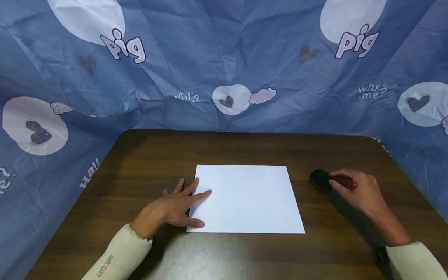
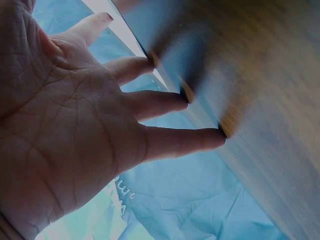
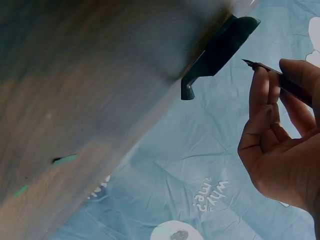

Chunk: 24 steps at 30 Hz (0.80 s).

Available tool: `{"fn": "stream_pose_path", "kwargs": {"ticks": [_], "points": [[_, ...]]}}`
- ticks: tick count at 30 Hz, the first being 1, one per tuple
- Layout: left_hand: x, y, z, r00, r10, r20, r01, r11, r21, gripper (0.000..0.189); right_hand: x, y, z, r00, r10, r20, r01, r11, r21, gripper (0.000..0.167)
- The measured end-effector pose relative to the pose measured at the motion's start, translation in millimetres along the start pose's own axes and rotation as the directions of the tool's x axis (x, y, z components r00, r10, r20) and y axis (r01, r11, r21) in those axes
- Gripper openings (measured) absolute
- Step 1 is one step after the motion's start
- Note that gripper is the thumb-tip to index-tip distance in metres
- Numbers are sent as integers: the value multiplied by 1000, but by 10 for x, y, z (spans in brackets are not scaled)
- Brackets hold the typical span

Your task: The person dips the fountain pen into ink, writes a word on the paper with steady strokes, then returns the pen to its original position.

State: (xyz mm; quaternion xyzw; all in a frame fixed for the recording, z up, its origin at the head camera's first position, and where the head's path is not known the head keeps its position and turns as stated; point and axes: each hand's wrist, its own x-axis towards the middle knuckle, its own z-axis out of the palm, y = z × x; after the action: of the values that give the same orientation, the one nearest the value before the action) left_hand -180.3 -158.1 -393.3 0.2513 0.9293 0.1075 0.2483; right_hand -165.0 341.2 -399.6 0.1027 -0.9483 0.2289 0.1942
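A blank white sheet of paper (image 1: 246,200) lies on the wooden table. My left hand (image 1: 175,206) is spread at the sheet's left edge, thumb and some fingertips on the paper and the others beyond it. In the left wrist view the palm (image 2: 75,110) shows, holding nothing. To the right of the sheet, my right hand (image 1: 362,192) pinches a slim red pen (image 1: 344,181). Its dark pointed tip (image 3: 248,63) shows in the right wrist view, apart from a small dark dish (image 3: 220,52). That dish (image 1: 319,180) sits on the table just left of the hand.
The dark brown table (image 1: 224,149) has rounded far corners. Behind it and at both sides hangs a creased blue printed cloth (image 1: 182,77). Small green marks (image 3: 65,159) show on the table's surface in the right wrist view.
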Motion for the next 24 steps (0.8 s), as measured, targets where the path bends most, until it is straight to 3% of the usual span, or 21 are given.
{"fn": "stream_pose_path", "kwargs": {"ticks": [13, 24], "points": [[13, 1, 9, 1000, -3, 4, 3, 1000, 3, 87, 11, -49, 9, 996, 59, -63, -56, 998, 35, 5], [14, -5, 14, 1000, 7, -4, -7, 1000, 3, 88, 2, -70, 1, 996, 73, -41, -74, 997, -16, 3]]}}
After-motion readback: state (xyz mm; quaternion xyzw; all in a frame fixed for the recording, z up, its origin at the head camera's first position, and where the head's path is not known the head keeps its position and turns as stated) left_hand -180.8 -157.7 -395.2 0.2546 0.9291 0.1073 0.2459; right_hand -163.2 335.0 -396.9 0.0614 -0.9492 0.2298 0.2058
